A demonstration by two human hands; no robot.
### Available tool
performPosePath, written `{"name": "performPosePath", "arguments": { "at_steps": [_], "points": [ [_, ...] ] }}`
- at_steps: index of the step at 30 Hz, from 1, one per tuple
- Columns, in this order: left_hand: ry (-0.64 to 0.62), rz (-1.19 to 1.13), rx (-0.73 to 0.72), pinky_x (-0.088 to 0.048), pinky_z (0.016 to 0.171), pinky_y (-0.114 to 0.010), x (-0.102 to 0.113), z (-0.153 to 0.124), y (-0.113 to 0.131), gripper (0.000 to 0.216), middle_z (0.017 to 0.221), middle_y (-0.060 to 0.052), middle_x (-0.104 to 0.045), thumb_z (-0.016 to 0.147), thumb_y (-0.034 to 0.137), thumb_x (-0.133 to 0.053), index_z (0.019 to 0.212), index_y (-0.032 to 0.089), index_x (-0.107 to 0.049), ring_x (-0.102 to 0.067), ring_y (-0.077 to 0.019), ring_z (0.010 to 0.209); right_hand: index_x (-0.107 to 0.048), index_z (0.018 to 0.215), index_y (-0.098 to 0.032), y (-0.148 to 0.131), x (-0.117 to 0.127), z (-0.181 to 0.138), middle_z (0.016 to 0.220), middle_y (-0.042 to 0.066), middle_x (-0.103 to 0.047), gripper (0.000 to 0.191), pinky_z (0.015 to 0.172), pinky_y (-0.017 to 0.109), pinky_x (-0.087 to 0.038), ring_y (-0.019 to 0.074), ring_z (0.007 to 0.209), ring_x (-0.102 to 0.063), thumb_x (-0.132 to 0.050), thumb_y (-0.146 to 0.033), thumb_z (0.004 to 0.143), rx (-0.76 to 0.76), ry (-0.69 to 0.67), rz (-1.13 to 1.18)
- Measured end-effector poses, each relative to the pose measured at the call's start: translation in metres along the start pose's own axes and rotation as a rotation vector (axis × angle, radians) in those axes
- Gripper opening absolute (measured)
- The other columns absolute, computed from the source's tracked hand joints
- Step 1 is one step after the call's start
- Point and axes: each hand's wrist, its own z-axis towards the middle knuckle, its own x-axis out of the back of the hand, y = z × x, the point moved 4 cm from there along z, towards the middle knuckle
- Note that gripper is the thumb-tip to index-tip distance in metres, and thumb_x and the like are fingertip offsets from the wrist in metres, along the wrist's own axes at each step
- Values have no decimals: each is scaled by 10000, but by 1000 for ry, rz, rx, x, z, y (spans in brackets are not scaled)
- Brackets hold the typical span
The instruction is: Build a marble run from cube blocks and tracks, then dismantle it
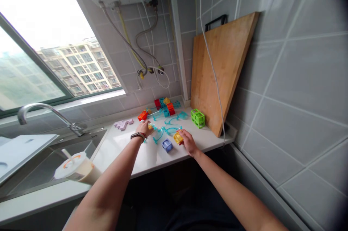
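Note:
My right hand (189, 143) grips a yellow cube block (178, 137) with open sides, just above the front of the counter. My left hand (143, 128), with a dark watch on its wrist, reaches to the middle of the counter. Its fingers are closed around a small yellow piece (150, 127), mostly hidden by the hand. Between the hands lie curved translucent teal track pieces (163, 131). A blue-violet cube block (167, 145) sits near the front edge, left of my right hand.
Red, orange, yellow and teal blocks (165, 107) are heaped at the back. Green joined blocks (198, 118) stand by a leaning wooden board (217, 67). Pale purple pieces (123, 124) lie left. A lidded drink cup (78, 167) stands by the sink (95, 140) and faucet (49, 107).

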Motion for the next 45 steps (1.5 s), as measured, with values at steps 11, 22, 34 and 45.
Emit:
{"name": "performPosePath", "arguments": {
  "at_steps": [11, 22, 34, 45],
  "points": [
    [-133, 40, -94, -584, 940, -476, -15, 11, -4, 390, 1333, -117, -633, 990, 364, -654, 1328, 174, -609, -663, -259, 1128, -743, 1016, -219, 8, 3, 0, 927, 54, -733, 494, 532, 247, -477, 190, 734, -646, -654, -680, 863, -17, -19, 0],
    [-185, 37, -123, -579, 953, -479, -3, 2, 3, 383, 1346, -118, -628, 992, 364, -650, 1326, 181, -613, -658, -260, 1140, -745, 1009, -218, 8, 4, -1, 938, 61, -725, 468, 530, 249, -467, 196, 742, -637, -665, -657, 870, -23, -44, -16],
    [-254, 60, -88, -570, 970, -480, 8, -10, 0, 365, 1346, -116, -632, 995, 368, -644, 1314, 192, -624, -655, -257, 1147, -751, 993, -219, 9, 5, -1, 955, 61, -736, 449, 561, 261, -476, 209, 777, -652, -684, -643, 863, -21, -38, -20],
    [-292, 65, -67, -586, 935, -460, 14, -18, -7, 362, 1317, -111, -643, 994, 363, -648, 1307, 182, -624, -667, -250, 1113, -754, 994, -223, 11, 4, -2, 929, 61, -728, 456, 578, 281, -481, 211, 759, -649, -686, -654, 862, 0, -46, -44]
  ]
}}
